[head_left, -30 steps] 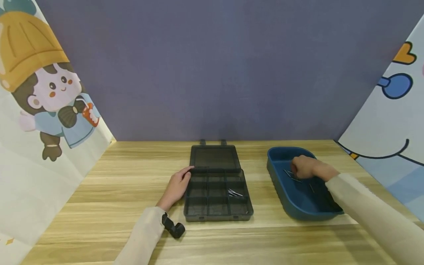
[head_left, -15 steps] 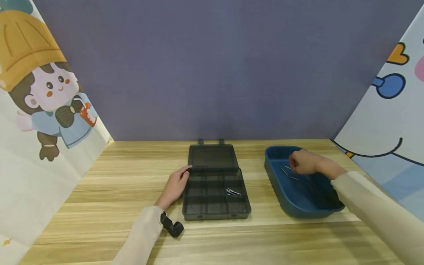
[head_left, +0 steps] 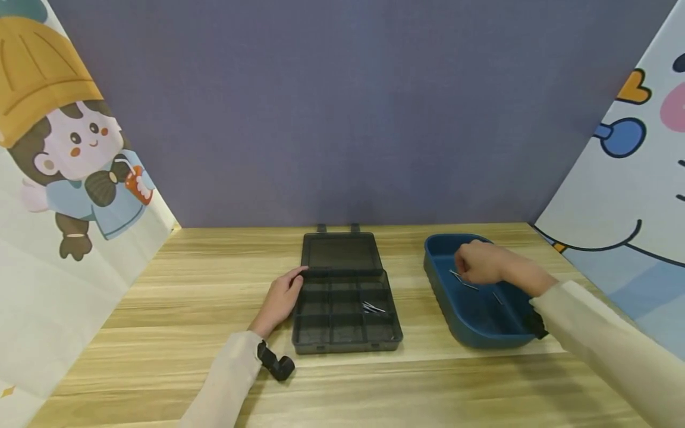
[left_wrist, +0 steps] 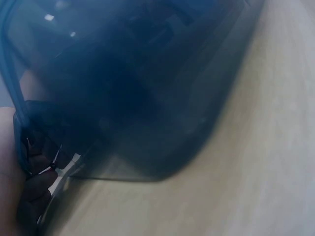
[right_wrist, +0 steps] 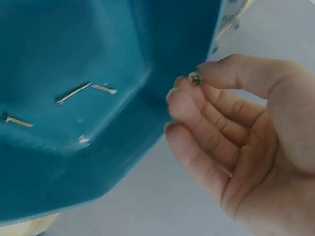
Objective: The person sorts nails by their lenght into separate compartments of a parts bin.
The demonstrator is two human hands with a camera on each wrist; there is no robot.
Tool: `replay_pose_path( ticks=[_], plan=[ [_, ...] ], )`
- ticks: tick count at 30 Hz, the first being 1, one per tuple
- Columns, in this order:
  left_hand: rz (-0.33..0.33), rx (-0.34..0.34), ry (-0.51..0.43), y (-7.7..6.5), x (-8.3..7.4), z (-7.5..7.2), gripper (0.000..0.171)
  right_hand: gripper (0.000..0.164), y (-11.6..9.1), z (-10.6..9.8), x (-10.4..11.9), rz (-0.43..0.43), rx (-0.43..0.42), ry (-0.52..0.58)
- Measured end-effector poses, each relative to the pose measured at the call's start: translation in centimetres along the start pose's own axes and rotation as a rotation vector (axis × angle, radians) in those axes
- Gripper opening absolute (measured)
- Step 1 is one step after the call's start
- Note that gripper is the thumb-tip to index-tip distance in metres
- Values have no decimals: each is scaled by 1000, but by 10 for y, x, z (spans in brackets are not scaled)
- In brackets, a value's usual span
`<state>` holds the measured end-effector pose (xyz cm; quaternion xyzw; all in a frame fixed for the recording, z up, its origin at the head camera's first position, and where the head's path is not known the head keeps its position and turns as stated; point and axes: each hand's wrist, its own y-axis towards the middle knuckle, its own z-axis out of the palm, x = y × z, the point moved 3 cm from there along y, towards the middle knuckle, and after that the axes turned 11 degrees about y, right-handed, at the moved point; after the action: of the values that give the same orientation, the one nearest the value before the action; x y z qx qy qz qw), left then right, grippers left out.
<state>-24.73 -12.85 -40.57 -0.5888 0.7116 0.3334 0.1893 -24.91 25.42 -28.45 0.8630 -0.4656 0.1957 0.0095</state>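
In the right wrist view my right hand [right_wrist: 246, 128] pinches a screw [right_wrist: 195, 78] between thumb and fingertips, its cross-slotted head showing. That hand is over the blue plastic bin [head_left: 452, 312] at the right of the table. Loose screws [right_wrist: 74, 93] lie on the bin's floor. A dark see-through compartment box [head_left: 348, 346] stands mid-table, its lid [head_left: 342, 251] folded back. Several thin metal screws [head_left: 373, 308] lie in its middle right compartment. My left hand [head_left: 278, 300] rests against the box's left edge, fingers fairly straight; the left wrist view shows them only partly.
The wooden table [head_left: 214, 285] meets a grey-purple partition [head_left: 342, 119] at the back. Cartoon-printed panels [head_left: 605, 202] flank both sides. Black wrist cameras [head_left: 277, 362] sit on the wrists. The bin's raised walls surround the loose screws.
My right hand has lifted slightly within the bin and shifted left, uncovering more of the screws there. The view has turned a little to the right. My left hand stays at the box.
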Motion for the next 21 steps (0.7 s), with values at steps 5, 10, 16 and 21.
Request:
replay_pose_path(
  ticks=[5, 10, 16, 21],
  plan=[
    [5, -1, -5, 0, 1, -1, 37, 12, 0, 2, 16, -4, 14, 27],
    [5, -8, -10, 0, 1, -2, 37, 13, 1, 9, 33, -25, 34, 30],
    [5, -8, -6, 0, 1, -2, 37, 17, 3, 20, 52, -44, 50, 45],
    [6, -8, -5, 0, 0, -1, 37, 22, 6, 26, 65, -112, 46, 79]
  ],
)
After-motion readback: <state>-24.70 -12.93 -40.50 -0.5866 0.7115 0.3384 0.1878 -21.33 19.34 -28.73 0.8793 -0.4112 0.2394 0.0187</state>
